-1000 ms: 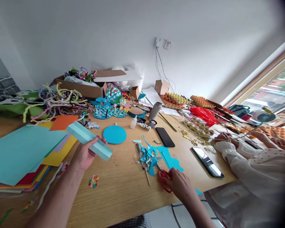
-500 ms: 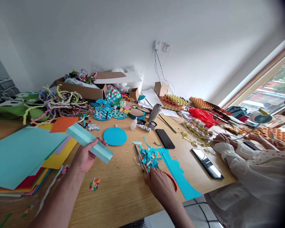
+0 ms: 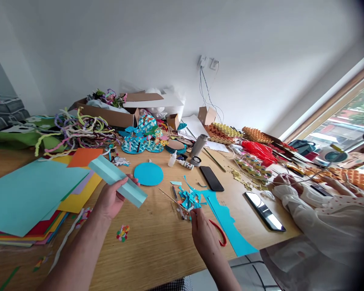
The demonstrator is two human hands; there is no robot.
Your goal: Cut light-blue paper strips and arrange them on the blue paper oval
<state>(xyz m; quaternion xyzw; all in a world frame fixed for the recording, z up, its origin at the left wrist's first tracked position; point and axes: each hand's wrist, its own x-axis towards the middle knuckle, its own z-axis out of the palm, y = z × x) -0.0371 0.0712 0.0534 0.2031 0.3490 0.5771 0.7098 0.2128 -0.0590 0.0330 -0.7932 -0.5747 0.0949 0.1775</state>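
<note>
Clamping folded pale-blue paper (image 3: 108, 171) in my left fingers (image 3: 118, 185), I pinch a thin wooden stick (image 3: 169, 196) with my right fingers (image 3: 195, 216).

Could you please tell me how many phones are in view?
2 for certain: a black phone near the thermos, and a glossy phone beside the white sleeve. A dark slab beyond may be another.

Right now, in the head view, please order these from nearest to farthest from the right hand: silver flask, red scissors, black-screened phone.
From the right hand:
1. Red scissors, partly hidden, just to its right.
2. Black-screened phone, farther forward.
3. Silver flask, beyond the phone and slightly left.
</note>
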